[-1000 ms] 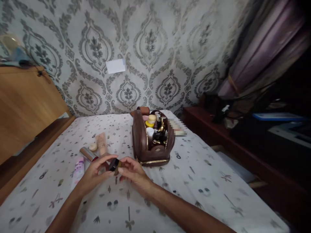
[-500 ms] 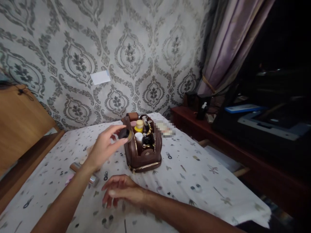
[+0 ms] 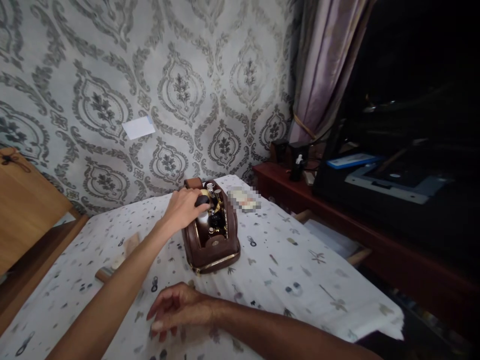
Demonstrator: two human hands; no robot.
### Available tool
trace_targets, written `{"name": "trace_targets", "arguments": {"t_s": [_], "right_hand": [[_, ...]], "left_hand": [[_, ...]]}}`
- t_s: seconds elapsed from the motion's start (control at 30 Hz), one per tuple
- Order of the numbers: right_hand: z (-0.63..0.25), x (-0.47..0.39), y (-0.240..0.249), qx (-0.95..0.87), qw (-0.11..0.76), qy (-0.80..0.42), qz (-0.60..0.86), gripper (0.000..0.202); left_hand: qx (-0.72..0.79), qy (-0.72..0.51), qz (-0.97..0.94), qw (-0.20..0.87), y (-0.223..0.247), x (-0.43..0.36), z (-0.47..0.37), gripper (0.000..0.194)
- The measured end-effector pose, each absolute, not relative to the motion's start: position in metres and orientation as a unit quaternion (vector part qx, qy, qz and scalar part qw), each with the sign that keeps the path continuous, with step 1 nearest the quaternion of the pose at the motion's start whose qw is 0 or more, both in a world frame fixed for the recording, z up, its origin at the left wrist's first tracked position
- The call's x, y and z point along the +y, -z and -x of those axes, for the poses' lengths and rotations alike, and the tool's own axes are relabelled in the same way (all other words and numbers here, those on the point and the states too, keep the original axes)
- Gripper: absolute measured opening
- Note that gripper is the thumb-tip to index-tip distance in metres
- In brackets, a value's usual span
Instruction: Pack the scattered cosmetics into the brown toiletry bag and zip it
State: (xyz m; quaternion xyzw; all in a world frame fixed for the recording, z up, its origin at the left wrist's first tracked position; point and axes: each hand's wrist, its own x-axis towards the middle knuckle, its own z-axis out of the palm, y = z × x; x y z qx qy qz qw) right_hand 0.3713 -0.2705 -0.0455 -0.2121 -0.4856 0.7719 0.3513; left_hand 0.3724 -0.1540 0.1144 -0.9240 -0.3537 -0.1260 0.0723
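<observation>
My left hand [image 3: 183,209] is closed on a small round black-topped jar [image 3: 201,201] over the left side of an open brown leather bag [image 3: 213,255]. Inside the bag stand several small bottles [image 3: 215,197], some with shiny caps, and a white container [image 3: 203,219] partly under my fingers. My right hand [image 3: 182,309] lies on the tablecloth in front of the bag, fingers loosely curled and apart, with nothing in it. Partly behind my left forearm is a tube with a metallic brown end [image 3: 104,274].
The patterned white tablecloth [image 3: 285,280] covers the table. A blurred-out item [image 3: 244,200] lies right of the bag. At the right stand a dark red desk [image 3: 270,175] and an open drawer [image 3: 330,237]. A wooden panel [image 3: 30,210] is at the left.
My left hand has carried the jar from beside the bag to over its opening. My right hand stays on the table. The view has shifted a little to the right.
</observation>
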Motion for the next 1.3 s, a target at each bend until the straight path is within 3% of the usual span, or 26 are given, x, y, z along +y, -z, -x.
{"name": "trace_targets", "arguments": {"t_s": [1.03, 1.3], "right_hand": [[-0.372, -0.27, 0.048, -0.492, 0.336, -0.773, 0.217, 0.062], [-0.371, -0.269, 0.056, -0.483, 0.34, -0.777, 0.216, 0.059]], "left_hand": [[-0.404, 0.138, 0.896, 0.119, -0.102, -0.163, -0.382, 0.03], [-0.376, 0.292, 0.874, 0.094, -0.11, -0.162, -0.346, 0.014]]}}
